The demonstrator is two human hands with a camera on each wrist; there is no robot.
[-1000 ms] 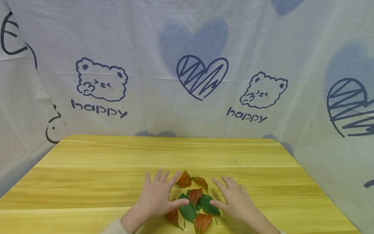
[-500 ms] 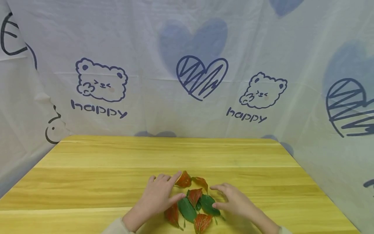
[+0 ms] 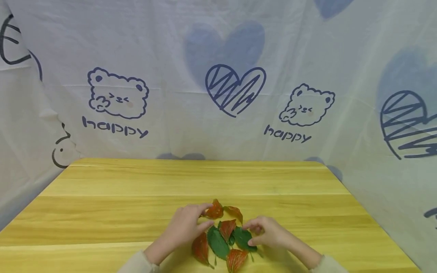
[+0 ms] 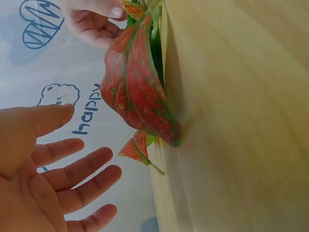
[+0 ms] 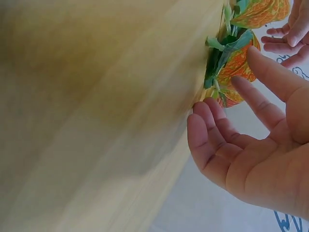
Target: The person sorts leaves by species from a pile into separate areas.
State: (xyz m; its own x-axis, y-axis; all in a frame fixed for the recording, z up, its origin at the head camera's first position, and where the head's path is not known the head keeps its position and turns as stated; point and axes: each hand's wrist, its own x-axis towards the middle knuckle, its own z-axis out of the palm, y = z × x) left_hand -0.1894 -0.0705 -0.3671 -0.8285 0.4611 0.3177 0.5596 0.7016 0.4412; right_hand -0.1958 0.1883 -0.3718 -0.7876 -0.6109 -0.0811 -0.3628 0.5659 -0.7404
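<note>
Flanking red and green leaves (image 3: 218,244) on the wooden table (image 3: 112,218), had the left hand (image 3: 186,224) loosely spread, gripping nothing, just beside the far red leaf (image 3: 216,210); had the right hand (image 3: 270,232) slightly bent, likewise gripping nothing, at the rightmost green leaf (image 3: 241,238). Read "happy" twice on the backdrop cloth (image 3: 177,121).

Leaves (image 3: 227,229) on table (image 3: 290,182), cloth (image 3: 177,110) behind

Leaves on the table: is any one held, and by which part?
Nothing is held: neither left grip nor right grip is closed round the leaves.
</note>
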